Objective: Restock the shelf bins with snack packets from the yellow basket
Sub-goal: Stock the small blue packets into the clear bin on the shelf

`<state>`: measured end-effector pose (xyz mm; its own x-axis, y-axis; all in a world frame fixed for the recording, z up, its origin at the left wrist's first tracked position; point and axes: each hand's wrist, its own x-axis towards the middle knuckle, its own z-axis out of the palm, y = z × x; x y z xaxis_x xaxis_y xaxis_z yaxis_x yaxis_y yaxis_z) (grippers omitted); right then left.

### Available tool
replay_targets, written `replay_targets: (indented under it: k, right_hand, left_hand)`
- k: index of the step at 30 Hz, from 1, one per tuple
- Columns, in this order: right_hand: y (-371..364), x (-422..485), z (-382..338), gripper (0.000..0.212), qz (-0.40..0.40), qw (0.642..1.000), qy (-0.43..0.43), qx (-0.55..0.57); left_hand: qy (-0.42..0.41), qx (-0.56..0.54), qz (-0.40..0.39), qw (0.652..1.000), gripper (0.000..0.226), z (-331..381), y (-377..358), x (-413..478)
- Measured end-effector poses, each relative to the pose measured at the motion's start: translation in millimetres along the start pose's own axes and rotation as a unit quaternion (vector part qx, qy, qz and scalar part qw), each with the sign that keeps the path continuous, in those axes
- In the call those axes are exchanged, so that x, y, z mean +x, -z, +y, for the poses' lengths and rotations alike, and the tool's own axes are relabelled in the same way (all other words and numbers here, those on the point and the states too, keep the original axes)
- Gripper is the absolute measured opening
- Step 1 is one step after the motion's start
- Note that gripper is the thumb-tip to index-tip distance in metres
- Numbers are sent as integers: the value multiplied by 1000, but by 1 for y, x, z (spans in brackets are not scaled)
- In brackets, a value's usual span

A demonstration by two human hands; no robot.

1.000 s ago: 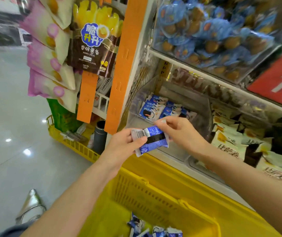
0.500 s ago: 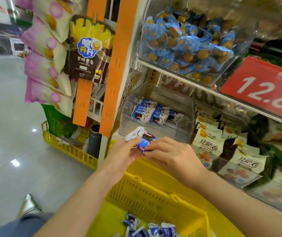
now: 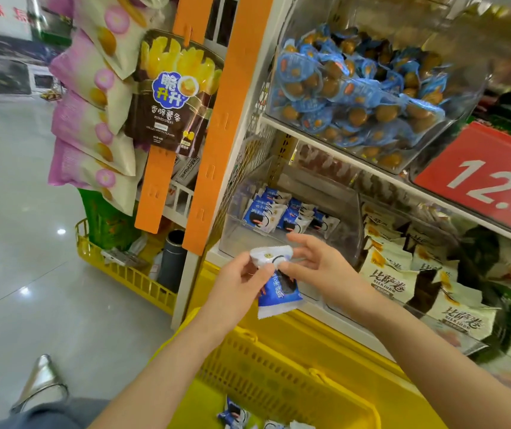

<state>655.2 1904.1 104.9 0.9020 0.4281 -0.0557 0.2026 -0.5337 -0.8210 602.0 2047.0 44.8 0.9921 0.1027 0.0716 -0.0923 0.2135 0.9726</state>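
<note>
While your left hand (image 3: 241, 281) pinches a blue snack packet (image 3: 279, 294) in its fingers, your right hand (image 3: 319, 267), fingers spread, touches it from 3 o'clock; bin (image 3: 340, 218) at 12.

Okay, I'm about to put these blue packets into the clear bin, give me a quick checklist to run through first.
1. Grip: left hand pinches the blue-and-white foil snack packets; ok.
2. Right hand free to help: fingers spread at the packets' edge; ok.
3. Correct target: the clear plastic shelf bin holds matching blue packets; ok.
4. Room: the bin's front floor is bare; ok.
5. Held packets face like the stocked ones: cannot tell.
6. Supply: the yellow plastic basket below has more packets; ok.
</note>
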Motion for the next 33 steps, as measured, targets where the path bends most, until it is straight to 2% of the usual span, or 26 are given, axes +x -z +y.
replay_targets:
  k: [2,4,7,10,13,16,20,23,26,29,33]
  right_hand:
    - [0,3,1,35,1,999,-19,32]
    - [0,5,5,28,27,995,-28,97]
    - [3,3,10,31,37,987,-28,154]
    - [11,-4,16,46,4,1000,-4,23]
    - [15,-13,23,59,6,995,35,-97]
    - [17,-17,23,47,14,985,84,-148]
    - [24,-11,14,28,43,978,98,-177]
    - [41,9,10,27,128,968,76,-203]
    - [64,45,9,36,210,943,39,-255]
    - [78,89,13,41,215,923,-31,-318]
    - [87,139,34,34,181,882,-115,-420]
  left_hand:
    - [15,-17,8,1000,9,0,1,2]
    - [40,-32,8,999,19,-1,2,4]
    - [40,-42,49,997,30,-2,2,8]
    - [-22,25,83,996,30,2,3,12]
    - [-86,148,36,985,31,8,1,14]
    - [-116,211,-31,970,29,10,-8,16]
    - [-145,243,-67,957,28,18,-13,33]
    - [-185,314,-57,929,29,26,-9,60]
    - [-223,422,-28,878,34,22,3,88]
    - [-231,516,-33,824,36,0,17,109]
    - [-259,546,-28,796,46,-22,31,123]
